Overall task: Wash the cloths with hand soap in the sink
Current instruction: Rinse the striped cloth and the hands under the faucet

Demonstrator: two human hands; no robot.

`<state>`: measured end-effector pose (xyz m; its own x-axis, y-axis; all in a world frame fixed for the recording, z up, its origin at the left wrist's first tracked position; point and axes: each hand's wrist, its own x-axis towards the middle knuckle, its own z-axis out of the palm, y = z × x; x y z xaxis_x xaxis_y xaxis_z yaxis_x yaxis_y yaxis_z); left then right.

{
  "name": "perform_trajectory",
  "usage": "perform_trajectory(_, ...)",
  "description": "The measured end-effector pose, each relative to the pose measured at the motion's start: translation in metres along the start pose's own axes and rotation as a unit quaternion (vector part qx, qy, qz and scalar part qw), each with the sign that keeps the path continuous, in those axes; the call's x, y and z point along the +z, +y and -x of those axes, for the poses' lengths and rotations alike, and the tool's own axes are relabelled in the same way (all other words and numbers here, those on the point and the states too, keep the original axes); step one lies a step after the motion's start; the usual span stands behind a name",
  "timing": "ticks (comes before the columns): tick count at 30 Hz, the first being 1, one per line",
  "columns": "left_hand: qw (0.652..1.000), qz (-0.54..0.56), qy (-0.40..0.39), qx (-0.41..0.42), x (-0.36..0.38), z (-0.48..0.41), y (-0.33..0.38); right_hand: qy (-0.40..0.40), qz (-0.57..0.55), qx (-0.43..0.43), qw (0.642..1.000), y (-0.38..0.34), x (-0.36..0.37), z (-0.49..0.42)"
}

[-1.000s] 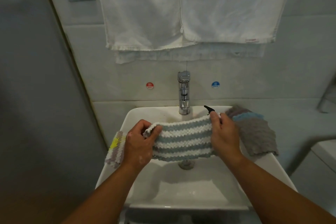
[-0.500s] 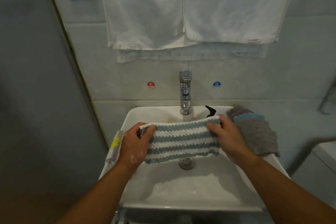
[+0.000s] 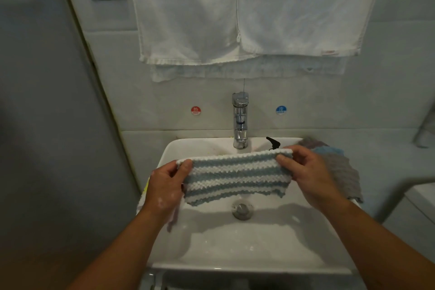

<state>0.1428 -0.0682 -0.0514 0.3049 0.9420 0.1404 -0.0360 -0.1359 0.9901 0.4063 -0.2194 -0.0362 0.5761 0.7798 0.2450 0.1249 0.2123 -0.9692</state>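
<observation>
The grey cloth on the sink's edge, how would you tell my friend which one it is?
Look at the white sink below the chrome tap. The grey cloth is draped over its right rim, beyond the right hand. Unlike the blue-and-white striped cloth stretched between that and the left hand, it is mostly grey with one light blue band.

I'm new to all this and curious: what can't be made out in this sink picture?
Head view only:
- Black nozzle: only its tip shows; the striped cloth hides the rest.
- Yellow-patched cloth, left of the sink: mostly behind the left hand.
- Grey cloth: partly behind the right hand.
- White towels: tops cut off by the upper edge.
</observation>
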Motion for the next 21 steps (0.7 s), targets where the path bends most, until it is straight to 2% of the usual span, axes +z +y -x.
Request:
perform_trajectory(6, 0.993, -0.087, 0.081, -0.012, 0.016, 0.003, -0.006, 0.072, 0.147, 0.11, 0.98, 0.014, 0.013, -0.006)
perform_trajectory(8, 0.992, -0.092, 0.085, -0.022, 0.027, 0.006, -0.009, 0.076, 0.172, 0.116, 0.975, 0.019, 0.023, -0.003)
perform_trajectory(15, 0.997, -0.079, 0.009, 0.0, 0.066, 0.031, -0.005, -0.015, 0.23, 0.055, 0.971, 0.012, 0.072, 0.023)
perform_trajectory(18, 0.997, -0.072, -0.038, 0.013, 0.072, 0.039, -0.006, -0.029, 0.257, 0.024, 0.966, 0.007, 0.081, 0.028)
perform_trajectory(21, 0.995, -0.078, -0.048, 0.031, 0.07, 0.043, -0.005, -0.03, 0.259, -0.001, 0.965, 0.003, 0.08, 0.032)
